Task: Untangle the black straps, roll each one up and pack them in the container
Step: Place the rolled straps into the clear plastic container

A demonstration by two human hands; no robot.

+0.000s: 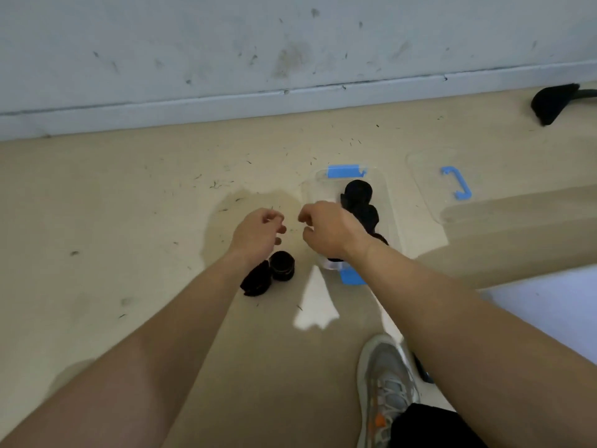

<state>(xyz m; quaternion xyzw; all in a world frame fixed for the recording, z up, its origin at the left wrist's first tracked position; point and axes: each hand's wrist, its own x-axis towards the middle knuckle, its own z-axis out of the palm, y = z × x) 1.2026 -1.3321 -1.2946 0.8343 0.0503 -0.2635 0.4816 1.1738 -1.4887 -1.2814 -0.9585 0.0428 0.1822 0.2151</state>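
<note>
- Both hands hang above the floor (pixel 135 195) with nothing in them that I can see: my left hand (pixel 258 234) and my right hand (pixel 326 231) have their fingers loosely curled, and the fingertips face each other across a small gap.
- Two rolled black straps lie on the floor just near of my left wrist. One roll (pixel 281 265) stands on end, a tight, stubby cylinder. The other roll (pixel 255 282) lies on its side, touching the first on its left.
- More rolled straps (pixel 358 194) sit inside the clear container (pixel 319 189), dark round bundles lined up from far to near. My right hand and wrist cover part of them.
- That container stands on the floor to the right of my hands. It has a blue latch (pixel 345 172) at its far end and another at its near end.
- Its clear lid (pixel 426 189), with a blue handle (pixel 457 182), lies flat further right, well apart from both hands.
- My grey shoe (pixel 384 383) is planted on the floor near me, below my right forearm.
</note>
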